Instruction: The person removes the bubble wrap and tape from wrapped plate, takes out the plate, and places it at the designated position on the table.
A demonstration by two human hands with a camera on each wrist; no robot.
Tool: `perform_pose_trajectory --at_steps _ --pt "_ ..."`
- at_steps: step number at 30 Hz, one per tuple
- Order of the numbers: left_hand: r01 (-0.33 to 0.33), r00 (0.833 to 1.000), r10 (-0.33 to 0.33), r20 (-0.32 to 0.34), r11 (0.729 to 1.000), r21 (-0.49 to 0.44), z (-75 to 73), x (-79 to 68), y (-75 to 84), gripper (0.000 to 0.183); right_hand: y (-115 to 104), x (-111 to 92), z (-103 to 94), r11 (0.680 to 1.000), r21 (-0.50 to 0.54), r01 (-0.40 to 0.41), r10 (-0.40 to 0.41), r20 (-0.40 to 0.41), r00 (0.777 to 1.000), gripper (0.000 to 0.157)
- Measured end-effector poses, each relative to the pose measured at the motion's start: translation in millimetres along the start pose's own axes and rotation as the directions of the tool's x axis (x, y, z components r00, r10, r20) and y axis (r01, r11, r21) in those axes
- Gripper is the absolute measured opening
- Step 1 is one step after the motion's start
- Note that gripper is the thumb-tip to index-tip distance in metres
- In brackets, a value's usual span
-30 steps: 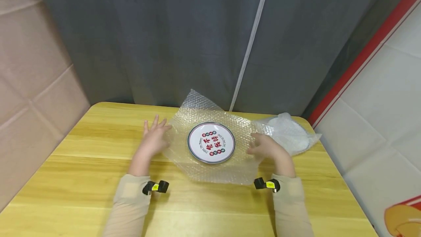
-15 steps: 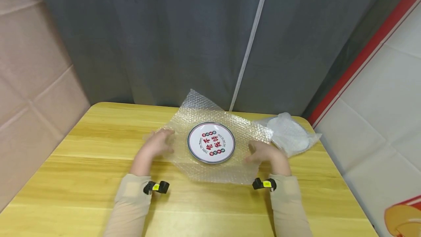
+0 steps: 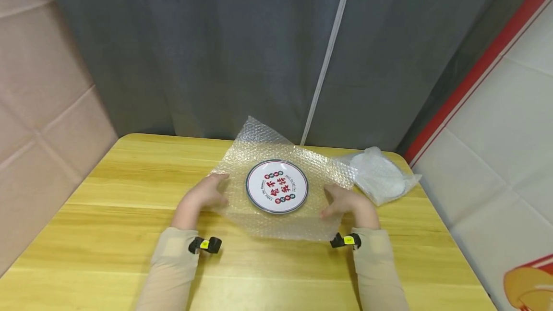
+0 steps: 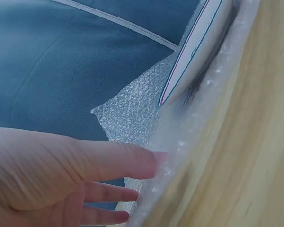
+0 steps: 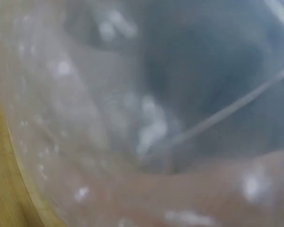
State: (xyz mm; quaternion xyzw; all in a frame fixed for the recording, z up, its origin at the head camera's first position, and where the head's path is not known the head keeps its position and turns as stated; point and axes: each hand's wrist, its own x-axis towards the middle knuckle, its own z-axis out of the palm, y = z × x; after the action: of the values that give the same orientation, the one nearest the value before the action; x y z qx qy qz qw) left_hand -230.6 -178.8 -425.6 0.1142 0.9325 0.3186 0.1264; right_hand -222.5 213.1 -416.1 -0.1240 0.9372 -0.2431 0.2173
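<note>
A round white plate (image 3: 277, 186) with red writing and a dark rim lies face up on a sheet of bubble wrap (image 3: 285, 227). My left hand (image 3: 202, 197) is at the sheet's left edge, thumb and fingers apart. In the left wrist view, the left thumb (image 4: 132, 161) is straight and its tip meets the wrap; two straight fingers show below it. On the sheet's right side is my right hand (image 3: 349, 202), thumb spread from the fingers. Bubble wrap fills much of the right wrist view and blurs the hand there. Neither hand touches the plate.
A wrapped round item (image 3: 380, 175) in white, translucent packing lies at the table's back right. The wooden table (image 3: 276, 277) ends at a grey curtain (image 3: 216, 52). The sheet's back corner stands up against the curtain.
The left hand's spread fingers have come down and inward at the sheet's left edge. My right hand has drawn slightly toward me. The plate lies still.
</note>
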Motion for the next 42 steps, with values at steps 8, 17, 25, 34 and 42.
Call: perform_pose_trajectory --at_steps 8,17,25,34,42 --pt "-0.004 1.000 0.003 0.013 0.999 0.039 -3.6 3.0 -5.8 0.085 -4.3 -0.9 8.6 0.999 -0.029 -0.029 0.027 -0.041 0.999 0.103" --pt "0.001 1.000 -0.004 0.026 0.995 0.099 -2.7 7.7 -14.1 0.088 0.4 1.7 18.6 0.999 -0.012 -0.045 0.044 -0.081 0.996 0.107" --pt "-0.024 1.000 0.022 0.017 0.988 0.150 -2.5 10.8 -18.6 0.086 8.1 0.8 26.4 1.000 0.023 -0.020 0.022 -0.100 0.995 0.109" --pt "-0.025 1.000 0.023 0.020 0.990 0.141 -1.8 12.5 -20.0 0.085 9.3 -1.6 25.6 1.000 0.028 0.005 -0.003 -0.078 0.997 0.113" --pt "-0.039 0.999 0.037 0.017 0.989 0.139 -1.4 12.3 -22.7 0.084 6.3 -2.7 20.6 1.000 0.024 -0.003 0.004 -0.045 0.999 0.110"
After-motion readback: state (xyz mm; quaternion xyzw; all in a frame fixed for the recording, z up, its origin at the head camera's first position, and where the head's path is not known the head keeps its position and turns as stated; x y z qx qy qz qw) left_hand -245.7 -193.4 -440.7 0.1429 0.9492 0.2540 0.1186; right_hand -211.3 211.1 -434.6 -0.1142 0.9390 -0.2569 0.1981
